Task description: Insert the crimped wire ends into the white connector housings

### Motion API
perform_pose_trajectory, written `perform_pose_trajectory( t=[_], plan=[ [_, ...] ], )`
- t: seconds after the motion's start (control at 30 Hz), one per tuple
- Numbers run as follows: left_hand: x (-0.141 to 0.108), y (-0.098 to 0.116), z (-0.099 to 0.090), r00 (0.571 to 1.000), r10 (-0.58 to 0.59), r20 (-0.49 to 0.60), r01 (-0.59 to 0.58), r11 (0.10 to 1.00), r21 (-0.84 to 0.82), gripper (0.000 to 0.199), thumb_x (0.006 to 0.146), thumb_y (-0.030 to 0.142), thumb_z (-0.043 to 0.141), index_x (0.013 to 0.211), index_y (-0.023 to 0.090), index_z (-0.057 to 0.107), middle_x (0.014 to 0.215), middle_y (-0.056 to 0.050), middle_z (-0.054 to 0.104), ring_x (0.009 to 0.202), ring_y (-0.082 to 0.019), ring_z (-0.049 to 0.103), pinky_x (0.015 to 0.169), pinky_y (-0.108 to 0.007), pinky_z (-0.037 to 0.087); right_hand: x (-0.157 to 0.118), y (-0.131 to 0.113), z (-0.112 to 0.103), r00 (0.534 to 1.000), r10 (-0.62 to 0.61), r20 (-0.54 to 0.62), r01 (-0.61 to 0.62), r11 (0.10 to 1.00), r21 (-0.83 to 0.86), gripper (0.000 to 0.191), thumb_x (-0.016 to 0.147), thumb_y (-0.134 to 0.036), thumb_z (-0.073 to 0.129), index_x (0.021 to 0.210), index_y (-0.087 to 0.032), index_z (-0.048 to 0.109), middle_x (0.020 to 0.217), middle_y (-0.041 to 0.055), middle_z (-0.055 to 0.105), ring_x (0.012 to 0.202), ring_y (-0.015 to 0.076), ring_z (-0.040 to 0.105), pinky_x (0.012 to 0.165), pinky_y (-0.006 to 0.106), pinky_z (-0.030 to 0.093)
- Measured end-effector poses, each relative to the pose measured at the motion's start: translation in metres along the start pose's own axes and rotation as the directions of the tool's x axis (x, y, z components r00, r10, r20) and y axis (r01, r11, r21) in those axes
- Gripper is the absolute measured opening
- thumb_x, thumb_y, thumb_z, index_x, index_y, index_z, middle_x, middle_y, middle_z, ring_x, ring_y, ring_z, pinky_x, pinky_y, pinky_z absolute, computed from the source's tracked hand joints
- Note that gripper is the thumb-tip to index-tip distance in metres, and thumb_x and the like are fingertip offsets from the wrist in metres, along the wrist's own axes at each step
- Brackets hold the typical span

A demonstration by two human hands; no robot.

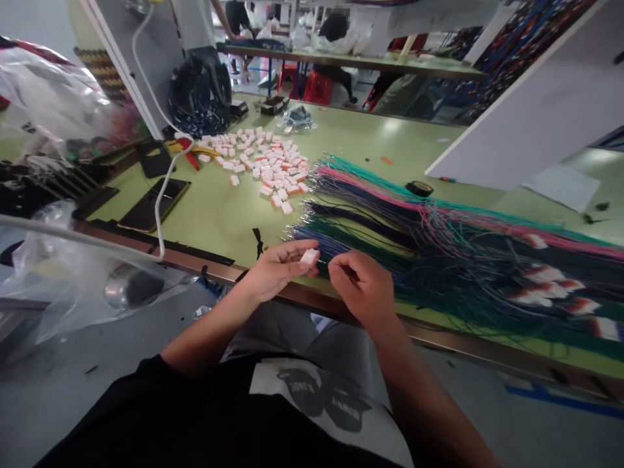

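Observation:
A small white and orange connector block (310,256) is pinched between the thumb and fingers of my left hand (277,270), over the table's front edge. Just to the right, my right hand (363,286) has its fingers curled closed; what they hold, if anything, is too small to make out. Behind both hands, bundles of blue, green, black, pink and teal wires (380,182) lie with their metal tips pointing left. A loose pile of similar connector blocks (277,166) is spread on the green table (209,208).
A phone (155,205) and red-yellow pliers (191,155) lie at the left, crossed by a white cable (158,218). Black tape (419,188) sits behind the wires. Wired connectors (546,289) are at the right. A grey panel (526,110) slants above.

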State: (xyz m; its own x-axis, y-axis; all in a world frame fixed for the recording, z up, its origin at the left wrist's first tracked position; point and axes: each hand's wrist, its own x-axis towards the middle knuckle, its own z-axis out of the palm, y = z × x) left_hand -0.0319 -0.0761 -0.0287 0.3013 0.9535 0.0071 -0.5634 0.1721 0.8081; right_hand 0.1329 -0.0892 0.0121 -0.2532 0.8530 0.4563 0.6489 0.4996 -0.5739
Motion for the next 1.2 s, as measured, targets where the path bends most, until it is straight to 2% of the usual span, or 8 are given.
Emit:
perform_pose_trajectory(
  t=[0.37,0.67,0.8,1.03,1.2],
  plan=[
    [-0.0004,0.0014,-0.0011,1.000,0.011,0.026,-0.010,0.999,-0.040,0.033,0.061,0.013,0.074,0.094,0.019,0.071,0.085,-0.003,0.067,0.069,-0.010,0.059,0.069,-0.025,0.049,-0.0007,0.0003,0.0014,0.999,-0.032,0.040,0.034,0.999,-0.034,0.014,0.075,-0.023,0.047,0.062,-0.023,0.050,0.059,-0.0013,0.057,0.055,0.0123,0.050,0.056,0.026,0.036],
    [-0.0012,-0.0002,-0.0001,0.999,0.046,0.024,-0.046,0.999,0.007,0.035,0.061,0.009,0.071,0.094,0.020,0.069,0.084,-0.001,0.066,0.071,-0.010,0.059,0.070,-0.024,0.049,-0.0002,0.0022,0.0027,0.998,-0.017,0.064,0.024,0.994,-0.105,0.014,0.074,-0.024,0.046,0.062,-0.022,0.052,0.059,-0.0003,0.057,0.056,0.0125,0.049,0.056,0.025,0.035],
    [-0.0009,-0.0025,-0.0003,0.997,0.077,-0.001,-0.077,0.994,0.081,0.033,0.062,0.009,0.070,0.093,0.020,0.068,0.082,-0.001,0.066,0.074,-0.011,0.060,0.073,-0.025,0.049,-0.0007,0.0021,0.0033,0.998,-0.010,0.070,0.018,0.993,-0.117,0.015,0.073,-0.024,0.046,0.060,-0.022,0.052,0.058,-0.0002,0.056,0.056,0.0124,0.049,0.056,0.025,0.034],
    [-0.0002,-0.0059,-0.0017,0.986,0.163,0.043,-0.168,0.973,0.158,0.034,0.063,0.011,0.072,0.096,0.018,0.068,0.075,-0.001,0.067,0.068,-0.011,0.060,0.065,-0.023,0.046,0.0001,0.0016,0.0022,0.993,0.063,0.105,-0.064,0.998,0.007,0.014,0.074,-0.023,0.046,0.063,-0.020,0.055,0.058,-0.0009,0.057,0.054,0.0114,0.049,0.055,0.024,0.035],
    [-0.0019,-0.0082,-0.0007,0.978,0.208,0.001,-0.202,0.947,0.248,0.033,0.063,0.013,0.072,0.096,0.019,0.069,0.072,0.000,0.066,0.062,-0.009,0.056,0.058,-0.021,0.042,0.0041,0.0005,0.0007,0.981,0.108,0.158,-0.123,0.988,0.093,0.016,0.076,-0.021,0.045,0.061,-0.020,0.052,0.056,-0.0022,0.055,0.052,0.0107,0.046,0.053,0.023,0.034]
  ],
)
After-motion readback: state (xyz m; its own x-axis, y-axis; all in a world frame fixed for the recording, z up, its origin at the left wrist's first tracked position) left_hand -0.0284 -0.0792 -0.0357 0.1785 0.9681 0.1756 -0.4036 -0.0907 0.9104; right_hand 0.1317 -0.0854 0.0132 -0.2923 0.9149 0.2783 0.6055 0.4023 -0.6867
